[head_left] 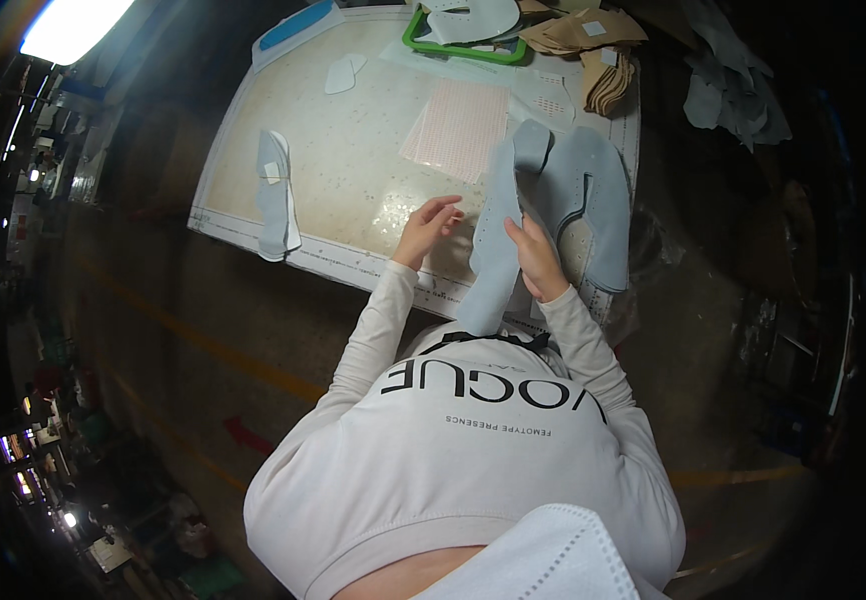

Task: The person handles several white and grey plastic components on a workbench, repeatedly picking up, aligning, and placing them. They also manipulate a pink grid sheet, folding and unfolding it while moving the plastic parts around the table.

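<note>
A long, curved grey-blue cut piece (496, 230), like a shoe-upper part with small holes along its edge, is upright in my right hand (538, 258). My thumb lies on its face and the other fingers are behind it, mostly hidden. Its lower end reaches past the table's front edge toward my waist. To its left, my left hand (429, 230) hovers over the table with fingers apart, holding nothing that I can see. Just right of the held piece, more grey-blue curved pieces (605, 205) lie on the table's right side.
On the table (353, 150) lie a banded grey-blue bundle (274, 200), a pink-patterned sheet (458, 122) and small white pieces (343, 74). A green-rimmed tray (415, 42), brown stacked pieces (608, 85) and a blue oval item (298, 25) are at the back. Grey pieces (738, 95) sit beyond the right edge.
</note>
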Demonstrator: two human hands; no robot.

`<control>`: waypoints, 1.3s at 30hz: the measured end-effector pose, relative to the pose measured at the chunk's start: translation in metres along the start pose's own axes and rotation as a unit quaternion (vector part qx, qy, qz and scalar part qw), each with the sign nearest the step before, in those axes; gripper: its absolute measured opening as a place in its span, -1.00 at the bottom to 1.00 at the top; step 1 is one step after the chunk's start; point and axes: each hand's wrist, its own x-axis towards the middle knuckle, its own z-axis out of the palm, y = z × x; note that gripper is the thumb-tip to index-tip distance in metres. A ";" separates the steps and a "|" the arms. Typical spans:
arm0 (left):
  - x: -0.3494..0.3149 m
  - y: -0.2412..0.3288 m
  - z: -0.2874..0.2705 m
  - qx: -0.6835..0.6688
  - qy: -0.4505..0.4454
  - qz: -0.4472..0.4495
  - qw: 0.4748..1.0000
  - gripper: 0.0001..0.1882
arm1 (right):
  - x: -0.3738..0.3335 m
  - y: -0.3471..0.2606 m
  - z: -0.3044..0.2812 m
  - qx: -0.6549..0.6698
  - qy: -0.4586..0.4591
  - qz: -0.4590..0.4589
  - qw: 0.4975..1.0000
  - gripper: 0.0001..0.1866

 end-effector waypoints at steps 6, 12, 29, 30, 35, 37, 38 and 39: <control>0.009 -0.012 -0.034 -0.140 -0.012 0.021 0.990 -0.43 | -0.013 -0.069 0.052 0.027 -0.150 0.052 0.987 -0.60; -0.026 -0.008 -0.080 -0.162 0.044 0.156 0.973 -0.54 | 0.004 -0.074 0.046 0.043 -0.143 -0.006 0.989 -0.51; -0.021 -0.036 -0.036 0.419 0.270 -0.009 0.867 -0.70 | 0.033 0.070 -0.030 -0.454 0.046 -0.172 0.873 -0.49; -0.020 -0.031 -0.037 0.402 0.232 -0.043 0.885 -0.70 | 0.034 0.062 -0.028 -0.432 0.040 -0.169 0.885 -0.52; -0.010 0.011 -0.051 0.223 0.182 0.081 0.954 -0.72 | 0.072 -0.013 -0.013 -0.523 0.034 -0.231 0.820 -0.56; -0.012 0.034 -0.057 0.206 0.199 0.128 0.950 -0.73 | 0.081 -0.043 -0.003 -0.487 0.006 -0.262 0.833 -0.56; -0.014 0.043 -0.061 0.188 0.213 0.157 0.946 -0.73 | 0.083 -0.052 0.003 -0.473 -0.004 -0.268 0.839 -0.56; -0.016 0.051 -0.064 0.167 0.224 0.205 0.938 -0.72 | 0.082 -0.056 0.009 -0.447 -0.006 -0.271 0.853 -0.57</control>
